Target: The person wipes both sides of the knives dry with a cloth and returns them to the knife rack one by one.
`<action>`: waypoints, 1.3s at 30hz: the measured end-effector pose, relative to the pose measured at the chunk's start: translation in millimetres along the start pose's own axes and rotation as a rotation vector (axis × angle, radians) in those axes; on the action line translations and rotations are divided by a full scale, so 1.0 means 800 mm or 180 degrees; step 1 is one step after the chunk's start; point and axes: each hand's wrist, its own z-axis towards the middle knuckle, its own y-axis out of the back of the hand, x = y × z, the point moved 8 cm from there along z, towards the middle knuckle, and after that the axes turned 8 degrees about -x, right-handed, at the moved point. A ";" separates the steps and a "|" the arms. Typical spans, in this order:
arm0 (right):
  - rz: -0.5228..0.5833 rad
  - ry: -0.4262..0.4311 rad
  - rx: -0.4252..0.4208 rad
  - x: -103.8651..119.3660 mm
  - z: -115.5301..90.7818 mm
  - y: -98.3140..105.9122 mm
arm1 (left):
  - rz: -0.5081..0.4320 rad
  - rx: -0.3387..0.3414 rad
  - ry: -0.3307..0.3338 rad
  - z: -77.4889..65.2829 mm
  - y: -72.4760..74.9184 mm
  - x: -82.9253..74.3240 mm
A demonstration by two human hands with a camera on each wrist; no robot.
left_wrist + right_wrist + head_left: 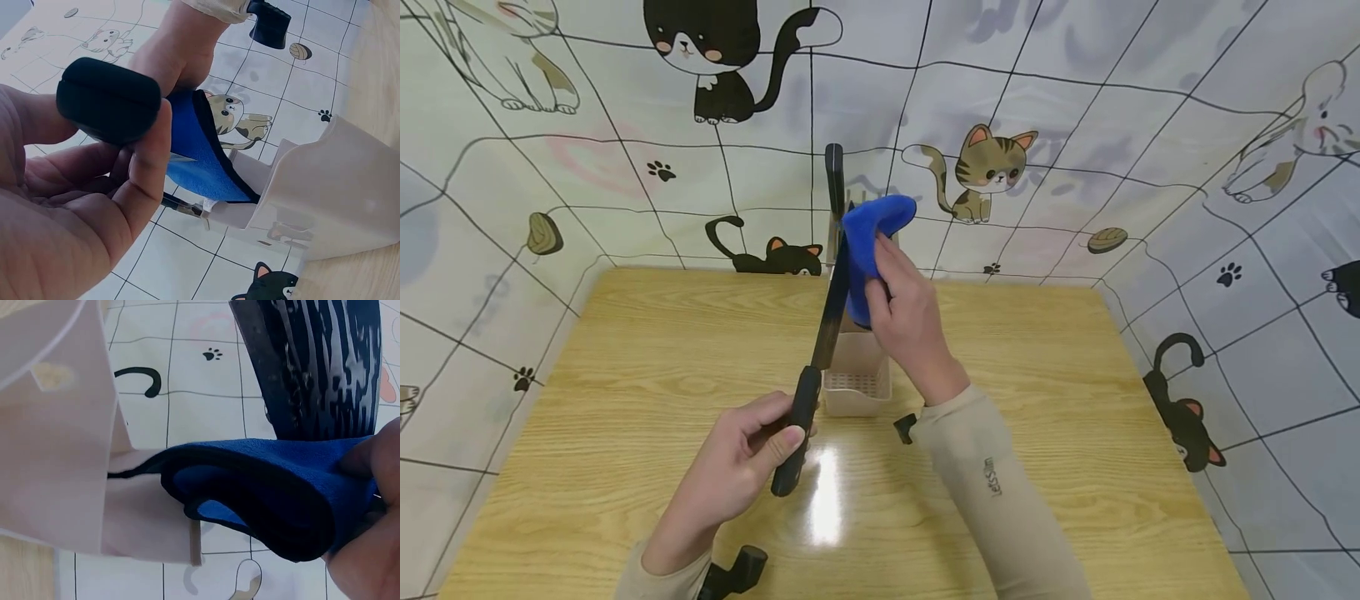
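My left hand [730, 467] grips the black handle of a knife [806, 400], whose long dark blade slants up and away over the table. Around the upper blade, my right hand [913, 321] pinches a folded blue cloth [880, 218] with black edging. In the right wrist view the bare part of the blade [319, 375] carries wet-looking streaks and drops, and the cloth [300, 469] covers the rest. The handle's butt [109, 100] faces the left wrist camera. Just behind the knife stands a beige plastic holder [857, 402] with small drain holes, partly hidden by the cloth.
Another black handle [835, 179] sticks up at the back of the holder. The wooden table [1037, 467] runs back to walls lined with a cat-patterned sheet [880, 100]. Black wrist mounts [745, 571] sit at both sleeves.
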 end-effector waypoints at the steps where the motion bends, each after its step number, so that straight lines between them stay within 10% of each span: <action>1: -0.0005 -0.0027 0.0002 -0.003 0.001 0.001 | -0.0007 0.0007 -0.0005 0.000 0.000 0.000; 16: -0.0107 -0.0069 -0.0106 -0.014 0.017 0.025 | -0.0060 0.0196 -0.0249 0.000 -0.007 -0.006; 39: -0.0139 0.0123 0.0115 0.033 -0.011 0.012 | -0.0100 0.0053 -0.0027 0.006 -0.008 0.005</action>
